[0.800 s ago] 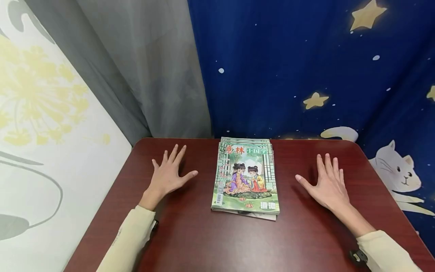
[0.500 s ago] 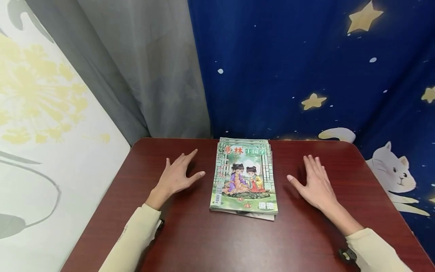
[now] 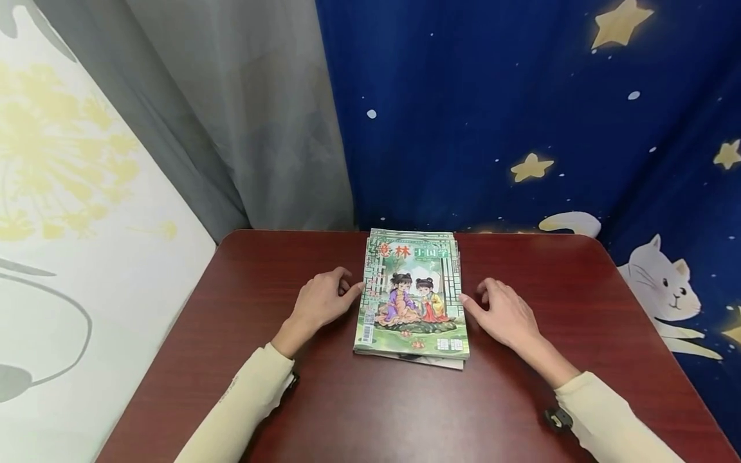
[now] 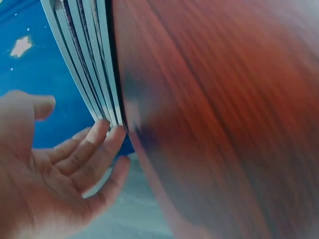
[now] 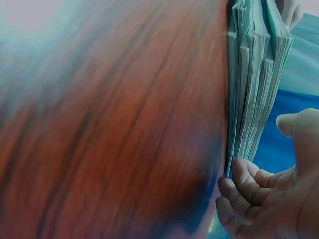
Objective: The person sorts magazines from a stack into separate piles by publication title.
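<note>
A stack of magazines lies on the dark red table, its top cover green with two drawn children in robes. My left hand is at the stack's left side, thumb close to the cover's edge. In the left wrist view, its bent fingertips touch the page edges, with the thumb held apart. On the other side, my right hand has its thumb by the stack's right edge. The right wrist view shows its loosely bent fingers at the bottom of the uneven pile. Neither hand encloses the stack.
The table has rounded far corners. Behind it hang a grey curtain and a blue curtain with stars and a white cat. A white patterned wall runs along the left. The stack lies close to the table's far edge.
Both hands have moved inward from either side to the magazines. Their fingers, spread and straight before, are now bent. The stack stays in place on the table.
</note>
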The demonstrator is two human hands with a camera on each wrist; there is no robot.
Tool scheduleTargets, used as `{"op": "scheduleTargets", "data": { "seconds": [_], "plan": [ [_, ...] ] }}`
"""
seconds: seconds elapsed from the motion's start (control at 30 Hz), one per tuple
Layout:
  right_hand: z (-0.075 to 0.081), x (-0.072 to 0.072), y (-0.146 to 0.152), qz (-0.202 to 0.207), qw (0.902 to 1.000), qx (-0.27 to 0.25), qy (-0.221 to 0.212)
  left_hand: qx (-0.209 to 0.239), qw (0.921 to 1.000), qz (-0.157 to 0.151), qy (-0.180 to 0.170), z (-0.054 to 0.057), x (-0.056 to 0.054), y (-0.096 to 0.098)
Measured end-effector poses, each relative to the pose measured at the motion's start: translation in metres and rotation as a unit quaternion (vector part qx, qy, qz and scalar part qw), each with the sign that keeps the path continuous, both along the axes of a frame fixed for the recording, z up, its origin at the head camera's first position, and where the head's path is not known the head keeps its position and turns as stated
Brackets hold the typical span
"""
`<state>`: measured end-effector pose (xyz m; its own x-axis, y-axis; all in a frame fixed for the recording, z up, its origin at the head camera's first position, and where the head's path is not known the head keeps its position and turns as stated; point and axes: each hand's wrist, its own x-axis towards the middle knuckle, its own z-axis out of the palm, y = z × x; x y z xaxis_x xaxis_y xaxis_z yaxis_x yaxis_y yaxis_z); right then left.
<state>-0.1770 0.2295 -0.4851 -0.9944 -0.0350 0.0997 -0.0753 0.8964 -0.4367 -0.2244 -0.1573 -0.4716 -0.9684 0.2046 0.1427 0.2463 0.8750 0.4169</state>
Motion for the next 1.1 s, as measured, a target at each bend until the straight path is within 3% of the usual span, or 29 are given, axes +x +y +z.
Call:
{"op": "scheduleTargets", "data": {
  "seconds": [0.13, 0.23, 0.5, 0.8, 1.0, 1.1],
  "plan": [
    [0.001, -0.003, -0.007, -0.01, 0.9997, 0.012, -0.017, 0.01, 0.9992, 0.034, 0.021, 0.001, -0.001, 0.008],
    [0.0, -0.004, -0.011, -0.008, 0.9997, 0.013, -0.021, 0.012, 0.999, 0.04, 0.015, 0.002, -0.001, 0.012],
    [-0.003, -0.004, -0.022, 0.007, 0.9984, 0.028, -0.049, -0.03, 0.9984, 0.017, -0.046, -0.001, 0.001, 0.027],
    [-0.005, -0.008, -0.032, 0.027, 0.9981, 0.026, -0.05, -0.087, 0.9957, 0.001, -0.033, -0.001, 0.002, 0.03],
    [-0.001, -0.005, -0.028, 0.05, 0.997, -0.009, -0.059, -0.076, 0.9956, -0.006, -0.055, 0.003, 0.0, 0.04],
    [0.002, -0.002, -0.022, 0.046, 0.9973, -0.025, -0.051, -0.062, 0.9968, -0.016, -0.049, 0.007, -0.001, 0.047]
  ]
}}
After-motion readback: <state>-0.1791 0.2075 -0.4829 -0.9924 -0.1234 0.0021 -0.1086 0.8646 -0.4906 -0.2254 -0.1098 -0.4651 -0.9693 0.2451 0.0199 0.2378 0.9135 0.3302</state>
